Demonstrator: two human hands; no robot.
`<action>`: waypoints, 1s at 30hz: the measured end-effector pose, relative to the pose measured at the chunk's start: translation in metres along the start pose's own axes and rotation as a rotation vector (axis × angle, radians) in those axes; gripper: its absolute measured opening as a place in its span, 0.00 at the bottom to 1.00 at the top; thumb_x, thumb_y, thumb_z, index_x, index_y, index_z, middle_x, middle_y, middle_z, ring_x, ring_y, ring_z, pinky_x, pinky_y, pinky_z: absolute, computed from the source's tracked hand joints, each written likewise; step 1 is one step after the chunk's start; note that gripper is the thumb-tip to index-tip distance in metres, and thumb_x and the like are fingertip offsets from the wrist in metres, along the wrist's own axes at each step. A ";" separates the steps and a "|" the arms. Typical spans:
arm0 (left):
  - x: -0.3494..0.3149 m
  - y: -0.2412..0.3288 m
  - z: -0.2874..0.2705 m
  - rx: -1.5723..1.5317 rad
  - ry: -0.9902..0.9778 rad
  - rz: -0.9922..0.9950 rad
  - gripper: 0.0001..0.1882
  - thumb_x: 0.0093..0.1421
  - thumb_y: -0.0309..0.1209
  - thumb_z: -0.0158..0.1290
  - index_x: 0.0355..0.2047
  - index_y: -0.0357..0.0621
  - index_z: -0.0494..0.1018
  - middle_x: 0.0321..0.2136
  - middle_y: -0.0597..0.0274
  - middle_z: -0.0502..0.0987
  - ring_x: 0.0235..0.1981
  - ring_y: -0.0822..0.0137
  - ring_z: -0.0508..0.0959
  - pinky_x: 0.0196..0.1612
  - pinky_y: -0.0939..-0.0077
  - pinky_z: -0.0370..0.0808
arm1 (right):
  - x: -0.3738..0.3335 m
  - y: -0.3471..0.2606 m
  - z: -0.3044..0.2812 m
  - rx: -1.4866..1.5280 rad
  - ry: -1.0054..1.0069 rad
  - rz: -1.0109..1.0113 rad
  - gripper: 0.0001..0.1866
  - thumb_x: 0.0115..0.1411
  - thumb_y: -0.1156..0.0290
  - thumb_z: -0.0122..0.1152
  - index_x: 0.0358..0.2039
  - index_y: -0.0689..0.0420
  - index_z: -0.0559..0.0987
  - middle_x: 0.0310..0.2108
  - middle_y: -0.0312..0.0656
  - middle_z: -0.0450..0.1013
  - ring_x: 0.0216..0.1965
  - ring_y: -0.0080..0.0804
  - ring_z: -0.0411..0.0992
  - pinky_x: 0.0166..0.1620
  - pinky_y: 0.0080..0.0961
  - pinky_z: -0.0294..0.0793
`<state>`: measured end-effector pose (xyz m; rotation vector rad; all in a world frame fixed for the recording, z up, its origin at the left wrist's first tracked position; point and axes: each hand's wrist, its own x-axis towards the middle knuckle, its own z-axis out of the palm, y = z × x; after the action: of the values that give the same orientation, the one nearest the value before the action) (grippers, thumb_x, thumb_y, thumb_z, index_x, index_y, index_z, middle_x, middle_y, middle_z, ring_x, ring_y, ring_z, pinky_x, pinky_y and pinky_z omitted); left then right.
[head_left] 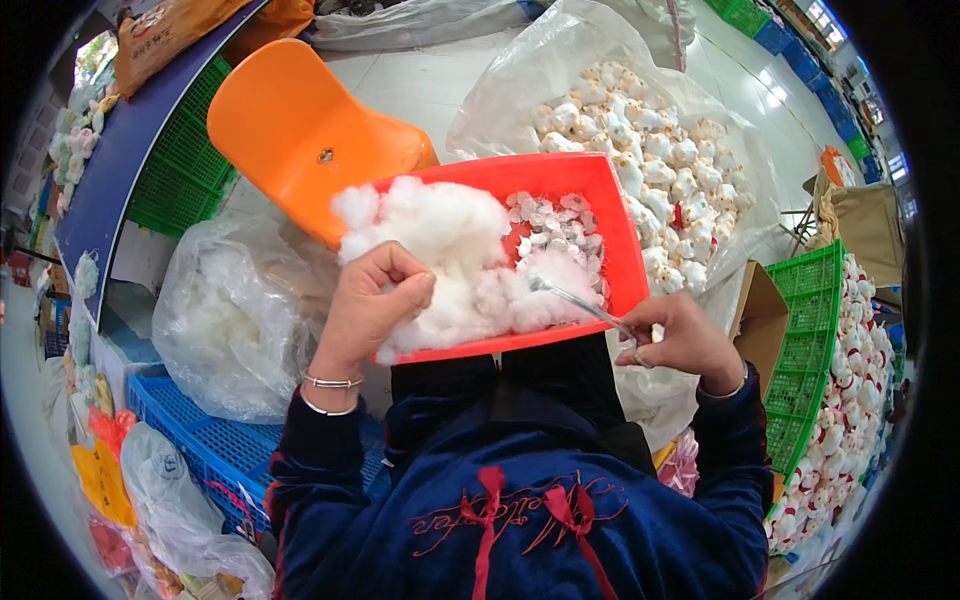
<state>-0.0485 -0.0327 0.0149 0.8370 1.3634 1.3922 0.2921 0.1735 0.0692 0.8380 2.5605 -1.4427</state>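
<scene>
A red plastic tray [626, 240] sits across my lap, with a heap of white fluffy stuffing [440, 225] in its left and middle part. Small whitish flat pieces [560, 230] lie in its right part. My left hand [380, 295] is closed in a pinch above the stuffing; whatever its fingers hold is hidden. In my right hand [685, 345] is a pair of long metal forceps [580, 300], whose tip touches the stuffing near the flat pieces. A small pale bit [657, 333] shows by the right fingers, too small to name.
An orange chair [310, 130] stands beyond the tray on the left. A large clear bag of white plush pieces [660, 160] lies at the far right. Left are a plastic bag of stuffing [225, 320] and a blue crate [200, 410]; right, a green crate [805, 340] beside more plush pieces.
</scene>
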 end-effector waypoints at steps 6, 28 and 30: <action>0.008 0.017 0.058 0.325 -0.087 0.288 0.09 0.62 0.24 0.59 0.43 0.40 0.79 0.43 0.68 0.81 0.38 0.78 0.79 0.43 0.83 0.76 | 0.006 -0.016 -0.002 -0.086 -0.027 -0.110 0.17 0.48 0.66 0.81 0.33 0.61 0.84 0.20 0.39 0.71 0.22 0.29 0.69 0.29 0.28 0.68; 0.036 -0.004 0.075 0.150 -0.192 -0.160 0.16 0.71 0.37 0.55 0.28 0.41 0.78 0.22 0.71 0.78 0.23 0.81 0.71 0.29 0.83 0.67 | -0.010 -0.042 -0.001 -0.747 0.234 -0.241 0.19 0.44 0.63 0.80 0.36 0.51 0.82 0.29 0.35 0.75 0.38 0.36 0.73 0.43 0.37 0.66; 0.040 -0.010 0.075 0.116 -0.216 -0.146 0.15 0.69 0.37 0.58 0.27 0.41 0.78 0.21 0.71 0.78 0.23 0.82 0.71 0.27 0.83 0.66 | -0.013 -0.047 0.000 -0.852 0.262 -0.253 0.21 0.44 0.63 0.80 0.38 0.51 0.81 0.32 0.34 0.75 0.41 0.36 0.73 0.45 0.38 0.65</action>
<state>0.0121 0.0272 0.0089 0.9161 1.3189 1.0865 0.2792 0.1487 0.1094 0.5866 3.1082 -0.1538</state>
